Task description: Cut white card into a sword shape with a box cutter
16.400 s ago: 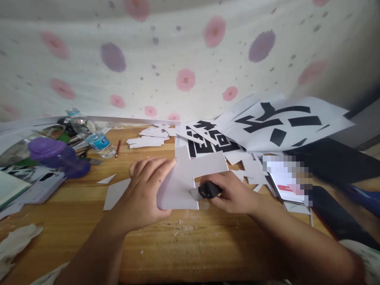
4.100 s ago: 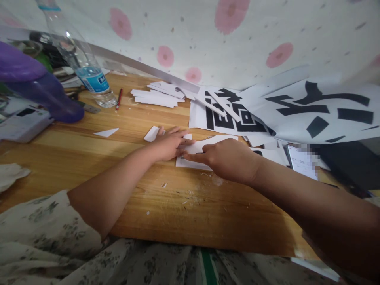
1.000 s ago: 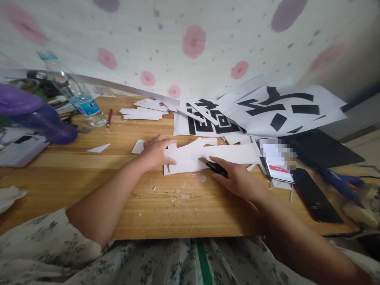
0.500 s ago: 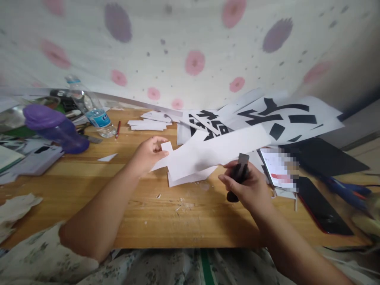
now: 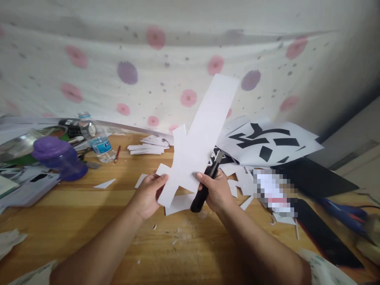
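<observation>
One branched white card cutout, raised above the brown wooden table, its lower-left end pinched in my left hand, one black-handled metal-bladed knife clasped in my right hand, thumb on the cutout.

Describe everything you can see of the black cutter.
The cutter has a black, plastic-looking handle and a greyish, metal-looking blade bared at its upper end. It slants up to the right, above the wooden table. The right hand grips it, thumb across the handle. Part of it overlaps the white cut-out; whether they touch is unclear.
</observation>
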`<state>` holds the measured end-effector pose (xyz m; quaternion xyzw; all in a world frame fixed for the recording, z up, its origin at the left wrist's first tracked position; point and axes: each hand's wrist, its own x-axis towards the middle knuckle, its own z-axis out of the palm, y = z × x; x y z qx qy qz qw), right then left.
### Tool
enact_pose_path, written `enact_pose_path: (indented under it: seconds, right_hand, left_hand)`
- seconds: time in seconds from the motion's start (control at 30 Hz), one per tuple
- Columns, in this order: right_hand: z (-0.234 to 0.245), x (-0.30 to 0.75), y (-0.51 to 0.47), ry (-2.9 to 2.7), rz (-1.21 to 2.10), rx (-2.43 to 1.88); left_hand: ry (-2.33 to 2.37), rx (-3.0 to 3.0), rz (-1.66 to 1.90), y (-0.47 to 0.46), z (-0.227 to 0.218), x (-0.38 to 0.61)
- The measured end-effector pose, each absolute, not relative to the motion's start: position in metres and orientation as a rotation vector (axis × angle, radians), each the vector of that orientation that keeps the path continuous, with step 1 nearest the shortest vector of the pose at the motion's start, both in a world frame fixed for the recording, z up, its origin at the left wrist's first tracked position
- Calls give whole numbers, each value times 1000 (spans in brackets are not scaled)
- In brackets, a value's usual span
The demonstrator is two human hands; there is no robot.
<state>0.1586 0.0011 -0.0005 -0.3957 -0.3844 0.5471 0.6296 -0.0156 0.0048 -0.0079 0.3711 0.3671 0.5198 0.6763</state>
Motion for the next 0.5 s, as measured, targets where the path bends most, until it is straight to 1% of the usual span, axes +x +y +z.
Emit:
enact_pose_path:
  seconds: [0.13, 0.33, 0.43, 0.5]
  right_hand:
    - [-5, 162, -1, -850, 1385, -826]
    - [-9, 160, -6, -782, 1579, -718]
    - [-8, 161, -7, -775, 1696, -639]
    - [-9, 163, -8, -766, 1710, -618]
  left_hand:
    - [768, 861, 895, -3, -6, -15]
    - [873, 842, 938, -13, -13, -2]
    - [851, 841, 938, -15, -18, 0]
    - [821, 834, 916, -15, -21, 1]
